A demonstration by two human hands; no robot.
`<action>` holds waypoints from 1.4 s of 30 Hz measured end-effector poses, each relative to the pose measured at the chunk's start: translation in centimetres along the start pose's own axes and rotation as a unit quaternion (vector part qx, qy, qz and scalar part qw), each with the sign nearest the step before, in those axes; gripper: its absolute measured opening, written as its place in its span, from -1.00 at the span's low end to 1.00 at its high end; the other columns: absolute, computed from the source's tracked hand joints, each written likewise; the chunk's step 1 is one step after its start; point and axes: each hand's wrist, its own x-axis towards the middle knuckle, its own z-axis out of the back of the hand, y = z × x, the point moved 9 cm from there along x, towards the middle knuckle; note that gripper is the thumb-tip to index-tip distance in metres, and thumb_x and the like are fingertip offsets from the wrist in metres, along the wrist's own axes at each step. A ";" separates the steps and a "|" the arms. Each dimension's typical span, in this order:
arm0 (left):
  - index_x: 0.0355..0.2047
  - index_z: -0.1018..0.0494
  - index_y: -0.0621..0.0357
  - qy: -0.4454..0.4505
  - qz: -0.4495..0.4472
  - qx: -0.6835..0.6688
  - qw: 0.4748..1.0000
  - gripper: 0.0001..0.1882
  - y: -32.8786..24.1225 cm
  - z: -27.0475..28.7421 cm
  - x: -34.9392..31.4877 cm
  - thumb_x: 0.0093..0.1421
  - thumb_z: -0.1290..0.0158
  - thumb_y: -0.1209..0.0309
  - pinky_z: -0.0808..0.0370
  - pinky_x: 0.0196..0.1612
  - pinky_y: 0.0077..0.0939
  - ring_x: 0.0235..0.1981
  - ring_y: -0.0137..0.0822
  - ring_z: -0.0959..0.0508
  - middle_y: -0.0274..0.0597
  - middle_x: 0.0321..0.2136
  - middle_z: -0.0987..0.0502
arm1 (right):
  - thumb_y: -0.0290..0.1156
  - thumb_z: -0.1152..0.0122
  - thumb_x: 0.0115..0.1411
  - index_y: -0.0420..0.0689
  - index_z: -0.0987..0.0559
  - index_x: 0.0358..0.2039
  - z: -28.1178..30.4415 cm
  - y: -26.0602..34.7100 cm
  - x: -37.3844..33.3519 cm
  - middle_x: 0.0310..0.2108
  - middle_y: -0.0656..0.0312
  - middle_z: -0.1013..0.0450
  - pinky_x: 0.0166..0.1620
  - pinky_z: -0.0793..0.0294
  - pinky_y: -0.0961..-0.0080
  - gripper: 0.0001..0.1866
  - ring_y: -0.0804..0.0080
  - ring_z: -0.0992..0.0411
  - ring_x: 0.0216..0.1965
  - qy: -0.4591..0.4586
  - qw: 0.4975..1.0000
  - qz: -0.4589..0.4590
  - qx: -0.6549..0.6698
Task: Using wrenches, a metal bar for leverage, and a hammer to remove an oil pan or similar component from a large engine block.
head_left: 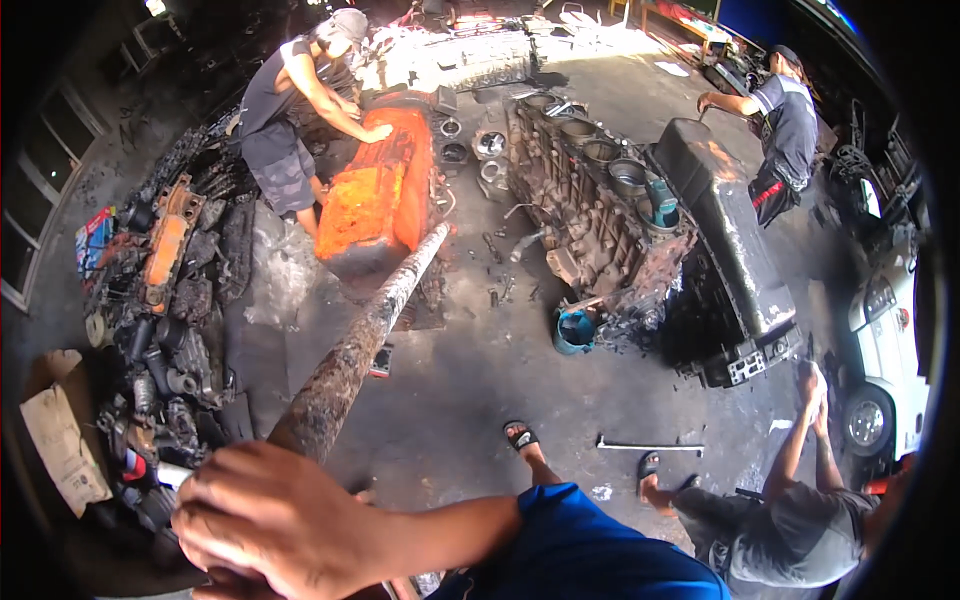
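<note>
My right hand (285,515), at the end of a blue sleeve (600,550), is closed around the near end of a long, rusty metal pipe (345,370). The pipe slants up and away to the right. Its far end overlaps the lower right side of a big orange engine part (385,175); whether they touch, I cannot tell. A person in a dark sleeveless top (275,95) leans over that part with a hand on it. My left hand does not show clearly; a bit of skin at the lower edge is too hidden to make out.
A greasy engine block (590,200) lies mid-floor, beside a teal bucket (574,333) and a long dark oil pan (735,240). Engine parts (180,350) heap up on the left. One person (785,120) stands far right, another (800,535) near right. A long-handled wrench (650,447) lies nearby.
</note>
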 end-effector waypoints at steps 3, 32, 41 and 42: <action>-0.52 -0.26 0.09 0.021 0.015 0.021 0.999 -0.63 2.1 1.0 -4.1 0.23 -0.01 0.09 -0.32 -0.23 -0.47 -0.31 -0.35 -0.38 -0.24 -0.46 -0.37 | -0.26 -0.33 -0.07 -0.17 -0.45 -0.41 0.9 1.0 -3.0 -0.44 0.18 -0.30 -0.32 -0.32 0.33 -0.69 0.23 -0.29 -0.41 -0.026 0.999 0.019 -0.007; 0.04 -0.19 0.19 -0.273 0.286 0.279 0.875 -0.45 1.0 12.3 -45.0 0.13 -0.10 0.24 -0.30 0.10 -0.27 0.06 -0.21 -0.35 -0.06 0.01 -0.31 | -0.33 -0.01 0.20 -0.25 -0.47 -0.02 -5.9 -2.4 -39.4 -0.03 -0.03 -0.44 0.04 -0.46 0.29 -0.62 0.04 -0.44 0.02 0.238 0.926 -0.293 -0.016; 0.18 -0.16 0.12 -0.266 0.580 0.055 0.768 -0.28 10.5 16.0 -59.8 0.05 -0.26 0.35 -0.53 -0.10 -0.30 -0.11 -0.09 -0.58 -0.03 -0.22 -0.56 | -0.43 -0.12 0.13 -0.11 -0.54 -0.17 -1.1 -8.9 -58.6 -0.23 0.08 -0.49 -0.13 -0.44 0.36 -0.77 0.25 -0.50 -0.19 0.283 0.769 -0.561 -0.118; 0.18 -0.16 0.12 -0.270 0.585 0.052 0.763 -0.28 11.8 16.5 -60.6 0.05 -0.26 0.35 -0.53 -0.10 -0.30 -0.11 -0.09 -0.58 -0.03 -0.22 -0.56 | -0.41 -0.14 0.14 -0.16 -0.50 -0.15 0.9 -10.0 -61.6 -0.19 0.01 -0.44 -0.12 -0.46 0.36 -0.75 0.21 -0.48 -0.16 0.287 0.727 -0.600 -0.170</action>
